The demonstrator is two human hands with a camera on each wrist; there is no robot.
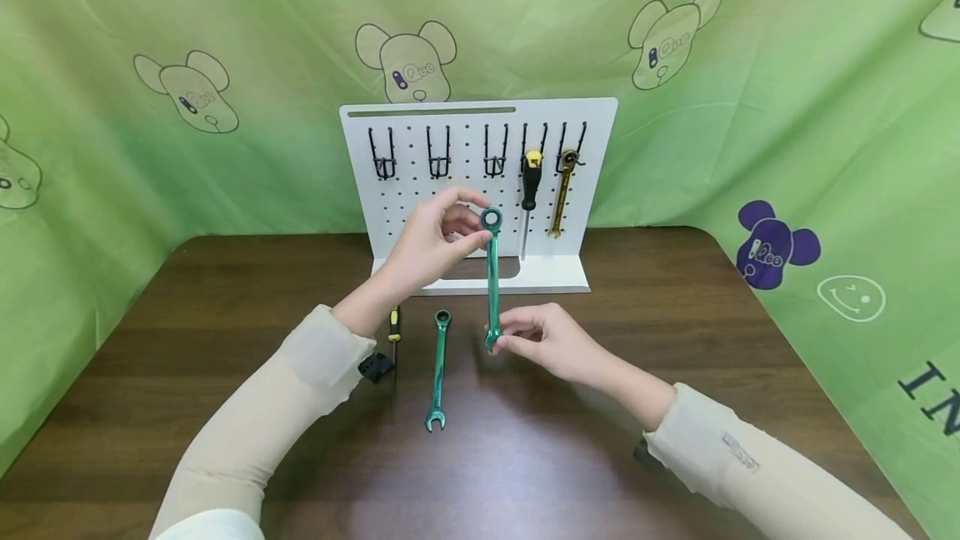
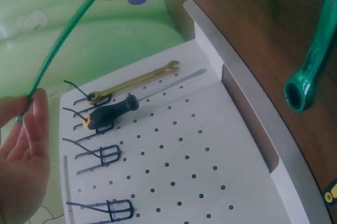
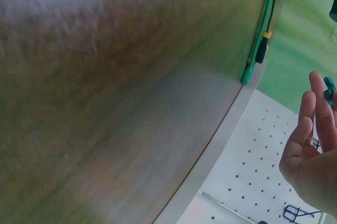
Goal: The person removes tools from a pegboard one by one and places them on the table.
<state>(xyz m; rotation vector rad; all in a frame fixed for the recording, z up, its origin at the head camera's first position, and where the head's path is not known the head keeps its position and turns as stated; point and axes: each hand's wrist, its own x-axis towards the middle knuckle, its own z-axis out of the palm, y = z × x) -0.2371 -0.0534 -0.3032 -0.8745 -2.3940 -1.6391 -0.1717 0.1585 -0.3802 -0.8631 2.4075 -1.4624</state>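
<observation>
A green combination wrench (image 1: pixel 492 282) is held upright over the table, in front of a white pegboard (image 1: pixel 356 127). My left hand (image 1: pixel 435 240) pinches its ring end at the top between thumb and fingers. At the bottom, my right hand (image 1: pixel 555 344) pinches the open-jaw end. The left wrist view shows the wrench's shaft (image 2: pixel 66 32) slanting between both hands. In the right wrist view, only a small part of the green wrench (image 3: pixel 329 91) shows at the fingertips. Below, a second green wrench (image 1: pixel 438 369) lies on the table, ring end toward the board.
On the board's right side hang a black-and-yellow screwdriver (image 1: pixel 531 182) and a gold wrench (image 1: pixel 562 194). Black double hooks (image 1: pixel 438 155) line the board to their left. A smaller screwdriver (image 1: pixel 394 325) lies on the wooden table (image 1: pixel 247 298) near my left sleeve. Green cloth surrounds the table.
</observation>
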